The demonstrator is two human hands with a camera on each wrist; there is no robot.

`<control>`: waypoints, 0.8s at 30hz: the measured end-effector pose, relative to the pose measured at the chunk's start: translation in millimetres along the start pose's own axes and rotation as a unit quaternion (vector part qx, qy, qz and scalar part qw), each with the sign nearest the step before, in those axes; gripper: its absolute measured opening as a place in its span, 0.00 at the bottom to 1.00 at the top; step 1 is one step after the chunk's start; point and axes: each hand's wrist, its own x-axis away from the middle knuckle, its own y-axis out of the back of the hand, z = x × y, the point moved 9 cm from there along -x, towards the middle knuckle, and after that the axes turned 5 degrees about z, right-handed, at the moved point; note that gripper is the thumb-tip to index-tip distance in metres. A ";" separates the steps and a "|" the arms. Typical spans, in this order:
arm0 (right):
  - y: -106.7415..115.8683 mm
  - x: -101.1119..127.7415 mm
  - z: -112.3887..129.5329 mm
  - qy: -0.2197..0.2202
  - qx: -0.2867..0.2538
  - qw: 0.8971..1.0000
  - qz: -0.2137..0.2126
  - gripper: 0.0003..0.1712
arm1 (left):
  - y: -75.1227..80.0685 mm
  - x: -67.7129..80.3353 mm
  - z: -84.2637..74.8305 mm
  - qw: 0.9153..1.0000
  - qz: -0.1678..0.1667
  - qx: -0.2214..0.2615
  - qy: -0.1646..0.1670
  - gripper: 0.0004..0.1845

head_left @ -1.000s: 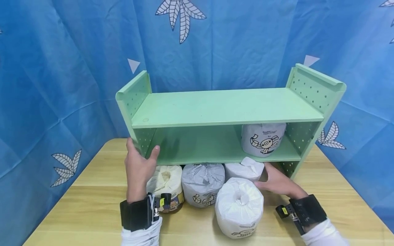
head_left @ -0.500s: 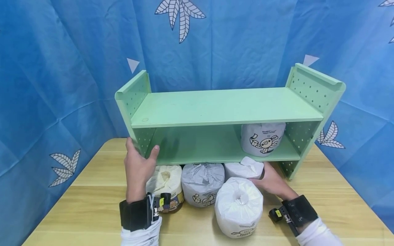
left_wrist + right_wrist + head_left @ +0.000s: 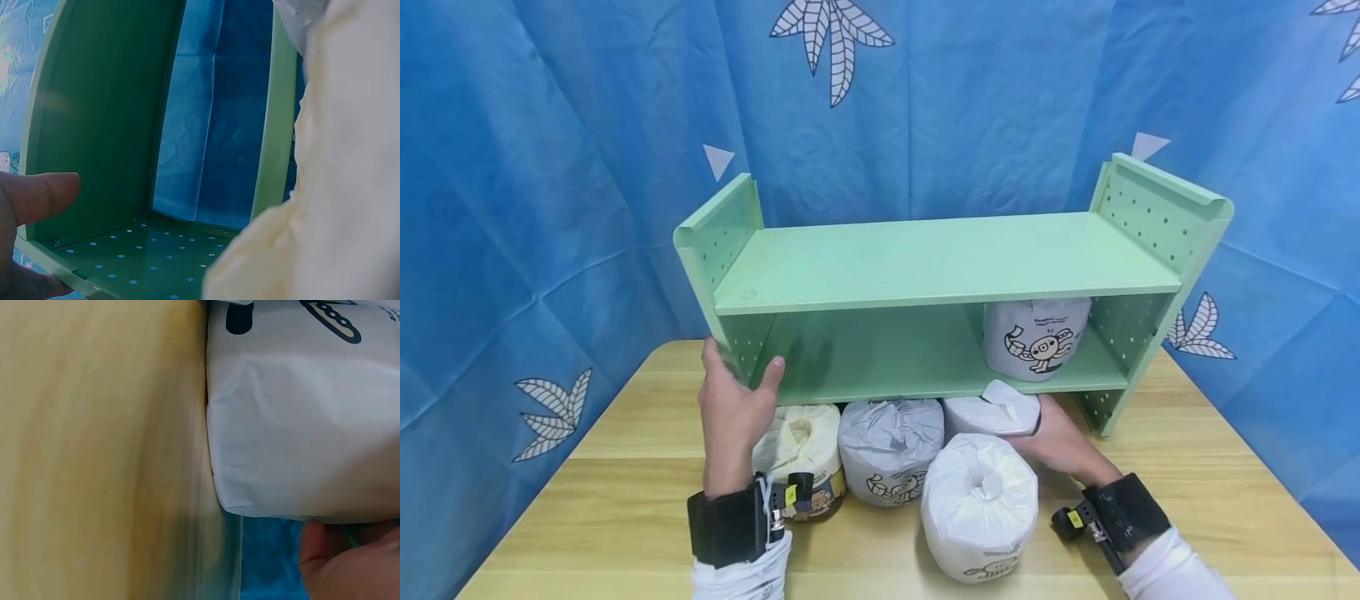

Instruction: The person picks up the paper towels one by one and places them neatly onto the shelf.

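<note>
One roll (image 3: 992, 410) against right hand (image 3: 1060, 442)

I see a wooden counter (image 3: 625, 500) backed by a blue curtain (image 3: 550, 167) printed with white leaves. On it, at six o'clock, stands a white roll (image 3: 979, 504); a grey-wrapped roll (image 3: 891, 450) sits beside it at nine, a cream roll (image 3: 801, 446) beyond. Another printed roll (image 3: 1036, 337) stands upright at one o'clock.

Shelf rack (image 3: 940, 258) on the counter (image 3: 587, 500), one wrapped toilet roll (image 3: 1036, 337) inside at right, four rolls (image 3: 891, 446) in front
</note>
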 end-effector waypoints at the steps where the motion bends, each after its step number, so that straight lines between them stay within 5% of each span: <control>1: 0.2 -0.1 0.0 0.001 -0.001 1.000 0.000 0.42 | -0.1 0.1 -0.1 1.000 0.000 0.001 0.000 0.49; 13: 6.9 4.5 -7.8 -0.036 0.012 0.999 0.001 0.46 | 0.0 0.3 1.2 1.000 0.000 0.000 0.004 0.47; 24: 9.7 10.1 -7.9 -0.010 -0.036 0.998 0.046 0.46 | 0.8 0.3 0.2 1.000 -0.002 0.001 -0.004 0.47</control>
